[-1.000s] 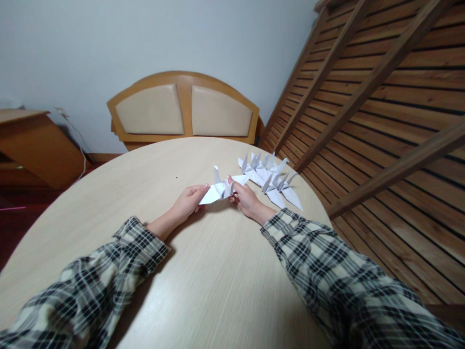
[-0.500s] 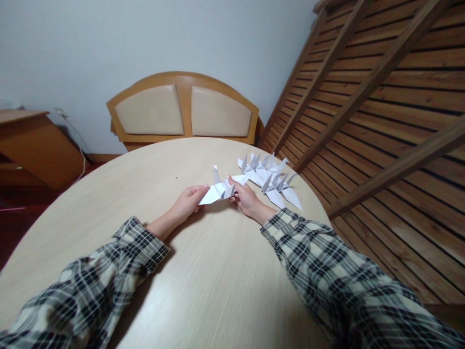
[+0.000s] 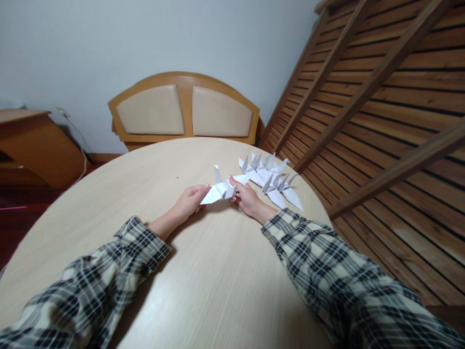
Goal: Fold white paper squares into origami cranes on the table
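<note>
A white paper crane (image 3: 221, 189) is held just above the table between my two hands, its wings spread sideways and one narrow point standing up at the back. My left hand (image 3: 191, 199) pinches the tip of the left wing between thumb and fingers. On the other side, my right hand (image 3: 248, 198) grips the crane near its body, thumb on top and fingers underneath. Several more white paper cranes (image 3: 271, 177) stand grouped on the table just beyond and to the right of my right hand, some overlapping.
The round, light wooden table (image 3: 203, 271) spans the foreground. Behind it stands a wooden headboard (image 3: 188, 111) with two cream panels. A slatted wooden structure (image 3: 381, 121) slopes along the right, and a wooden desk (image 3: 39, 145) with a white cable (image 3: 84, 162) is at the left.
Almost nothing differs. Both hands keep the same hold on the crane, and the view has shifted very slightly.
</note>
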{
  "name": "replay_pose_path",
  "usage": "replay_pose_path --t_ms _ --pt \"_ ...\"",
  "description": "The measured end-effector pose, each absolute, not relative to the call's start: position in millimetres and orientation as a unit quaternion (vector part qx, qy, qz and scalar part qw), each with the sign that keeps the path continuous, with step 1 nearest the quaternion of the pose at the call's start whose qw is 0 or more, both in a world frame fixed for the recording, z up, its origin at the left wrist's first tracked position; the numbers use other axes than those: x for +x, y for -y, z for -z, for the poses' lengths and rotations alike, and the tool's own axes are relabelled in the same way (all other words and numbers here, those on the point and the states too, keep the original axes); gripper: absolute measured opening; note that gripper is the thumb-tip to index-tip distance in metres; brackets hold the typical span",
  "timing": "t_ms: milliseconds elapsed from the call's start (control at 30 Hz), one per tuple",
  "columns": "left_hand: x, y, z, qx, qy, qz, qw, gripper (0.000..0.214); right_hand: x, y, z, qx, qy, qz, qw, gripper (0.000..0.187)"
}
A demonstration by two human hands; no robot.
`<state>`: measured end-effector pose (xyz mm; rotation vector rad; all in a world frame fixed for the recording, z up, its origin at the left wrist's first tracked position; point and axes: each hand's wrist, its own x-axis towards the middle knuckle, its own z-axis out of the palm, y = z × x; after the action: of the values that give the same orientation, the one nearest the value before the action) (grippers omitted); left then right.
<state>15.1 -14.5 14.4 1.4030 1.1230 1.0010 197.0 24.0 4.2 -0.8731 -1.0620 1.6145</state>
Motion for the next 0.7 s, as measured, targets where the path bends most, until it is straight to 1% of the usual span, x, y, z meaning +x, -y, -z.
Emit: replay_pose_path --t_ms 700 --pt "16.7 15.3 -13.1 0.580 -0.474 -0.435 0.501 0.036 196.8 -24.7 -5.3 -0.356 0.425 -0.664 0.502 0.046"
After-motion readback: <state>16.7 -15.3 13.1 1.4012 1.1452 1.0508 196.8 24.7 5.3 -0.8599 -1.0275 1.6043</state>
